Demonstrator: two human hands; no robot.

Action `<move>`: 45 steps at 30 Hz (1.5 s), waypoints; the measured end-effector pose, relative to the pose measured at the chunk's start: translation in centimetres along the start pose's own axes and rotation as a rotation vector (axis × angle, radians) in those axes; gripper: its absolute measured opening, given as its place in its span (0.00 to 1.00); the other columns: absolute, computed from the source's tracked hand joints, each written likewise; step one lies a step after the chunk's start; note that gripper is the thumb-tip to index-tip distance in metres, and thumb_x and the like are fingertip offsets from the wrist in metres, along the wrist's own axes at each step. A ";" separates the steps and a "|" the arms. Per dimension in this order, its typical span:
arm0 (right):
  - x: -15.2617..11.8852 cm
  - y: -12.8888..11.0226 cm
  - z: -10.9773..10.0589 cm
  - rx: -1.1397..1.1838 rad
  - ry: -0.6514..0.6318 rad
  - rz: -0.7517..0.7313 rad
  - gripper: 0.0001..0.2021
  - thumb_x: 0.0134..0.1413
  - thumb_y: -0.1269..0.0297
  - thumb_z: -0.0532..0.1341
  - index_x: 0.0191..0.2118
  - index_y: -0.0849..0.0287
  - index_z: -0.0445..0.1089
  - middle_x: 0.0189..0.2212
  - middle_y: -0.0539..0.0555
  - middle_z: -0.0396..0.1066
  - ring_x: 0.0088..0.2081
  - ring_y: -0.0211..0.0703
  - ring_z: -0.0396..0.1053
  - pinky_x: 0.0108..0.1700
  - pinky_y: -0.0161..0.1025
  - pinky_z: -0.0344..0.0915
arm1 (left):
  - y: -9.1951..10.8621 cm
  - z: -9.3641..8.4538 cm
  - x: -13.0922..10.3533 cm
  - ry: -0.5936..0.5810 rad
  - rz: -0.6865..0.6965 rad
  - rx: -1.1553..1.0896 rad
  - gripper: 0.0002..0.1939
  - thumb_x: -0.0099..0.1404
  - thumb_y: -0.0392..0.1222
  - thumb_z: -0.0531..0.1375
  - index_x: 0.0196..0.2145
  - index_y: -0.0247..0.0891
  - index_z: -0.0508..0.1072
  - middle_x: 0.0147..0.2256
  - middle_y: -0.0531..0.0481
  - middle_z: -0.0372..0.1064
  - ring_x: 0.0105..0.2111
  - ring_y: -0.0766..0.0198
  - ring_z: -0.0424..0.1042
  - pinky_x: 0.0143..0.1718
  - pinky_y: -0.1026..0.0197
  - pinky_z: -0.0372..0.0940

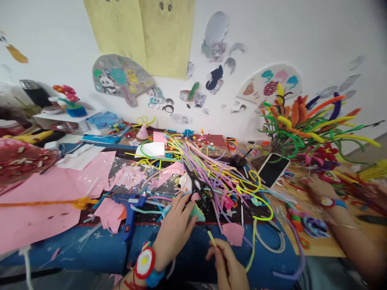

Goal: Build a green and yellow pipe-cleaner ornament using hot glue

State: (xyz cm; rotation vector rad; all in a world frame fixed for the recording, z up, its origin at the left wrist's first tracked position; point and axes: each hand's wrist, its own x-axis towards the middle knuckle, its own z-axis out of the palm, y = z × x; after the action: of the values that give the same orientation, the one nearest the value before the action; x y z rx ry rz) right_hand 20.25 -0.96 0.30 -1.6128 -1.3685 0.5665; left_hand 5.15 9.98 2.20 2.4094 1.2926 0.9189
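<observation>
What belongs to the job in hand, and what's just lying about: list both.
Likely the job:
yellow strip, held in the right hand
pipe cleaners and scissors, near the left hand
glue gun

Seemingly lying about:
phone
flowerpot

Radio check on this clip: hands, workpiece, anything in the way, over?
Left hand near black scissors. Right hand pinching short yellow piece. Pipe cleaners heaped ahead, crowding workspace.
</observation>
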 end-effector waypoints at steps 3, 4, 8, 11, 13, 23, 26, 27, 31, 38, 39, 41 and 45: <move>0.5 0.7 0.5 0.073 0.022 0.054 0.17 0.65 0.51 0.51 0.43 0.56 0.70 0.26 0.48 0.73 0.21 0.36 0.67 0.27 0.30 0.65 | -0.1 0.4 -0.5 -0.042 0.028 -0.032 0.09 0.67 0.33 0.56 0.45 0.39 0.70 0.57 0.42 0.65 0.63 0.48 0.59 0.60 0.41 0.62; 0.6 0.8 0.7 0.085 0.034 0.070 0.17 0.65 0.51 0.52 0.44 0.57 0.70 0.25 0.48 0.72 0.21 0.36 0.67 0.27 0.30 0.65 | -0.1 0.4 -0.7 -0.041 0.034 -0.056 0.07 0.67 0.34 0.56 0.42 0.39 0.70 0.57 0.42 0.66 0.62 0.48 0.60 0.59 0.42 0.62; 1.1 1.2 1.0 0.080 0.049 0.113 0.19 0.65 0.52 0.52 0.47 0.60 0.72 0.19 0.46 0.67 0.21 0.37 0.68 0.27 0.29 0.65 | 0.1 0.2 -1.0 -0.015 -0.006 -0.108 0.18 0.66 0.34 0.58 0.53 0.39 0.63 0.54 0.40 0.66 0.57 0.51 0.65 0.57 0.44 0.64; 1.4 1.6 0.9 0.052 0.042 0.068 0.19 0.64 0.53 0.53 0.46 0.61 0.75 0.21 0.49 0.71 0.22 0.38 0.71 0.26 0.29 0.68 | 0.4 -0.1 -0.9 -0.065 -0.017 -0.119 0.25 0.64 0.32 0.59 0.57 0.41 0.60 0.50 0.41 0.66 0.52 0.52 0.67 0.53 0.46 0.66; 1.5 1.9 0.8 0.049 0.060 0.028 0.18 0.63 0.55 0.55 0.44 0.61 0.77 0.27 0.54 0.78 0.28 0.41 0.76 0.31 0.31 0.72 | 0.6 -0.4 -1.0 -0.100 -0.001 -0.120 0.19 0.64 0.32 0.59 0.52 0.42 0.65 0.46 0.43 0.66 0.48 0.53 0.68 0.50 0.48 0.68; 1.6 0.4 1.5 0.195 0.049 0.121 0.14 0.63 0.60 0.57 0.48 0.59 0.73 0.39 0.57 0.81 0.41 0.45 0.80 0.40 0.33 0.75 | 0.7 -1.9 -3.0 -0.184 0.006 -0.203 0.14 0.62 0.35 0.63 0.44 0.43 0.65 0.48 0.47 0.72 0.47 0.56 0.73 0.48 0.55 0.69; 1.9 -0.1 1.8 0.174 0.047 0.070 0.11 0.63 0.62 0.57 0.46 0.58 0.74 0.41 0.56 0.80 0.42 0.44 0.79 0.42 0.33 0.74 | 0.5 -2.4 -3.3 -0.180 -0.023 -0.227 0.13 0.63 0.38 0.63 0.44 0.43 0.65 0.49 0.47 0.72 0.48 0.58 0.73 0.48 0.57 0.69; 1.9 -0.1 2.0 0.164 0.045 0.053 0.11 0.63 0.63 0.57 0.46 0.57 0.74 0.41 0.56 0.80 0.42 0.44 0.79 0.43 0.33 0.74 | 0.5 -2.5 -3.3 -0.176 -0.034 -0.234 0.12 0.63 0.38 0.63 0.44 0.43 0.65 0.49 0.47 0.72 0.48 0.58 0.73 0.48 0.57 0.69; 2.3 -0.1 2.3 0.146 0.075 0.004 0.10 0.63 0.64 0.57 0.45 0.57 0.74 0.41 0.57 0.79 0.41 0.44 0.77 0.41 0.36 0.74 | 0.0 -2.6 -3.4 -0.156 -0.013 -0.241 0.12 0.64 0.36 0.62 0.45 0.42 0.66 0.48 0.46 0.73 0.49 0.59 0.73 0.50 0.59 0.69; 3.9 -0.2 3.3 0.172 -0.019 -0.034 0.11 0.64 0.64 0.56 0.47 0.57 0.72 0.52 0.60 0.72 0.43 0.45 0.75 0.37 0.37 0.73 | -1.4 -2.6 -3.0 -0.108 0.050 -0.233 0.15 0.65 0.38 0.62 0.50 0.41 0.70 0.48 0.43 0.73 0.50 0.56 0.73 0.52 0.54 0.70; 4.2 -0.3 3.5 0.177 -0.031 -0.029 0.12 0.64 0.63 0.55 0.48 0.57 0.72 0.50 0.59 0.74 0.42 0.45 0.75 0.38 0.38 0.73 | -1.6 -2.7 -2.9 -0.111 0.068 -0.239 0.16 0.65 0.39 0.62 0.51 0.41 0.70 0.49 0.42 0.72 0.51 0.56 0.73 0.52 0.53 0.69; 4.6 -0.4 3.8 0.186 -0.045 -0.029 0.12 0.64 0.63 0.55 0.48 0.57 0.72 0.46 0.58 0.76 0.41 0.45 0.75 0.41 0.39 0.72 | -1.9 -2.9 -2.7 -0.134 0.102 -0.263 0.17 0.66 0.38 0.62 0.52 0.42 0.71 0.52 0.42 0.70 0.52 0.56 0.72 0.53 0.53 0.69; 5.1 -0.6 4.1 0.235 -0.053 -0.016 0.11 0.64 0.62 0.56 0.46 0.56 0.72 0.44 0.57 0.75 0.36 0.42 0.73 0.40 0.38 0.72 | -2.1 -3.1 -2.4 -0.118 0.056 -0.353 0.15 0.65 0.36 0.62 0.51 0.43 0.73 0.50 0.43 0.72 0.50 0.57 0.73 0.52 0.54 0.70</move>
State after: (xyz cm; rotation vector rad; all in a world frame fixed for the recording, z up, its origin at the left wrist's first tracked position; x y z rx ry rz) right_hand 18.04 5.24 -0.11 -1.4053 -1.3000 0.7369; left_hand 0.84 8.99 2.51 2.1950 0.9358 0.9167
